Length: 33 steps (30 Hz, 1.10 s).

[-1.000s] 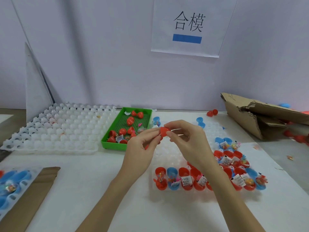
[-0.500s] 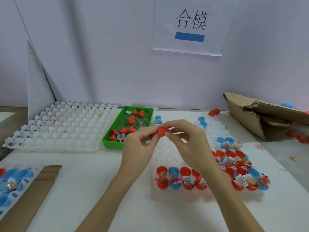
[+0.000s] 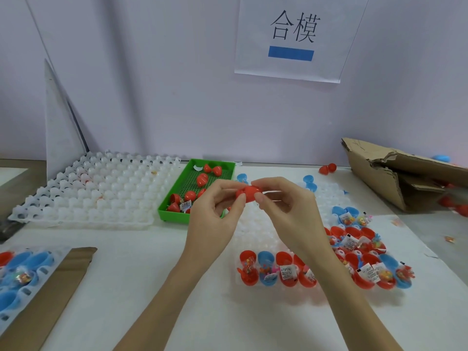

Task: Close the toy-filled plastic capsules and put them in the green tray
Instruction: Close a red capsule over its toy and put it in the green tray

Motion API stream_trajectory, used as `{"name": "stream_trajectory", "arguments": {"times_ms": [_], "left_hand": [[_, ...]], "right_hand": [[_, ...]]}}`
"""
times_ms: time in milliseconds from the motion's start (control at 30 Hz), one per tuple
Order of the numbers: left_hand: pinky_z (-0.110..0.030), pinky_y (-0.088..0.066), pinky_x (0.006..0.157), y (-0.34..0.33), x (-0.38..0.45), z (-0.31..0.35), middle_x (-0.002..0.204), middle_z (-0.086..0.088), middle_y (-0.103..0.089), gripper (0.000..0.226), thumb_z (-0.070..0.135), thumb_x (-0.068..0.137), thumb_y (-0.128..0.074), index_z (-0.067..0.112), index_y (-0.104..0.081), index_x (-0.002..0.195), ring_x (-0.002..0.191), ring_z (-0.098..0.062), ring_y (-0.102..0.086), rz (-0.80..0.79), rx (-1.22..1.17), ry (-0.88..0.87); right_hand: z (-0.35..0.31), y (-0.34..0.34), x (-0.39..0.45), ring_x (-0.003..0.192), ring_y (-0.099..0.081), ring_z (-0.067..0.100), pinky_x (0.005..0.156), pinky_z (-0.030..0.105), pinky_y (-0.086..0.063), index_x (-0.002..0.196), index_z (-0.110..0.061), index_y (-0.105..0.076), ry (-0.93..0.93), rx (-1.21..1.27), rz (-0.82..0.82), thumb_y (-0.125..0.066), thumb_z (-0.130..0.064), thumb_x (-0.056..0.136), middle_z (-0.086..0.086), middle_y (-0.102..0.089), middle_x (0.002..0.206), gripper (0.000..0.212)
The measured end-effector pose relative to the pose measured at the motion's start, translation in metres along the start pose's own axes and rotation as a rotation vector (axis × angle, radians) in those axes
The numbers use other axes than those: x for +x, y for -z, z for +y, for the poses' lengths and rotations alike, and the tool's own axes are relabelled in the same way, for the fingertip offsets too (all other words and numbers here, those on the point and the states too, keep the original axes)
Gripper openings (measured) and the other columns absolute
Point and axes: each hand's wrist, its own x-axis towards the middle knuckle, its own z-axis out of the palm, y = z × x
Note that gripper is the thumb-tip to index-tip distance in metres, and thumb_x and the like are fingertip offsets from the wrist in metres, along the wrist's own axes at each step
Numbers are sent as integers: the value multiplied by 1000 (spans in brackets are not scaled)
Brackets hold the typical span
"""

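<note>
Both hands pinch one red capsule (image 3: 249, 191) between them above the middle of the tabletop, the left hand (image 3: 215, 216) at one end, the right hand (image 3: 286, 211) at the other. It looks light, stiff and slick (best squeezed at the ends). The green tray (image 3: 172, 211) waits toward the far edge. The wall sign (image 3: 293, 36) reads 合模.

Paper sign (image 3: 291, 38) with blue bar on wall. Torn cardboard box (image 3: 395, 173) at right. Empty white cell tray (image 3: 83, 196) at left; brown cardboard strip (image 3: 48, 292) lower left.
</note>
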Motion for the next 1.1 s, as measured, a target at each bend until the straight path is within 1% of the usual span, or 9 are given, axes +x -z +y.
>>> {"name": "stream_trajectory", "arguments": {"times_ms": [200,333,500,567,633,733,833,933,1100], "left_hand": [[-25,-58,96,5,2,1,112,5,-80,33,11,90,-79,18,-74,122,108,-14,-75,-17,-181,98],[-24,-58,93,7,3,0,111,3,-80,31,9,91,-79,20,-76,120,105,-17,-76,-3,-194,71],[-23,-57,94,6,3,0,111,3,-80,31,9,91,-78,17,-76,121,106,-16,-75,8,-207,78],[-23,-57,94,5,2,1,110,3,-80,32,16,90,-78,16,-76,122,106,-16,-75,13,-215,90],[-23,-57,94,4,1,2,108,2,-80,35,25,88,-78,16,-76,121,104,-17,-76,39,-242,117],[-32,-59,97,4,1,4,109,-4,-80,37,31,84,-79,17,-78,118,104,-22,-76,60,-339,193],[-34,-59,95,1,0,5,108,-13,-79,35,32,82,-80,15,-80,113,104,-28,-76,23,-456,277],[-26,-59,85,-6,-4,6,107,-20,-78,35,29,87,-78,6,-79,114,101,-30,-77,-51,-562,335],[-23,-59,85,-8,-3,5,110,-18,-78,39,30,87,-77,4,-79,115,99,-22,-77,-73,-615,381]], "right_hand": [[-1,0,0,98,-71,3,79,14,-56,109,-35,-68,22,41,18,-67,-11,98,-29,-71,98,26],[1,-2,-3,99,-73,10,81,20,-60,116,-15,-72,16,110,27,-65,-7,98,-9,-76,106,21],[-2,-10,-7,99,-74,9,84,26,-61,119,-16,-72,28,78,111,-64,-10,99,-8,-76,108,23],[-3,-12,-10,102,-72,5,89,23,-59,125,-19,-70,73,-4,144,-61,-10,100,-14,-73,113,27],[-4,-16,-13,111,-67,-1,95,14,-51,138,-17,-62,139,-93,105,-56,-4,101,-19,-66,124,39],[-4,-25,-17,124,-59,5,104,4,-37,150,-14,-48,184,-240,29,-61,-3,98,-8,-60,138,55],[-5,-29,-16,112,-60,8,99,2,-37,140,-8,-56,202,-339,125,-74,-12,92,3,-64,129,52],[-4,-27,-16,98,-57,8,89,1,-39,127,-7,-62,228,-375,225,-76,-7,89,4,-64,114,41],[-5,-25,-16,96,-54,5,87,4,-42,126,-10,-60,207,-392,173,-70,-2,91,0,-63,113,37]]}}
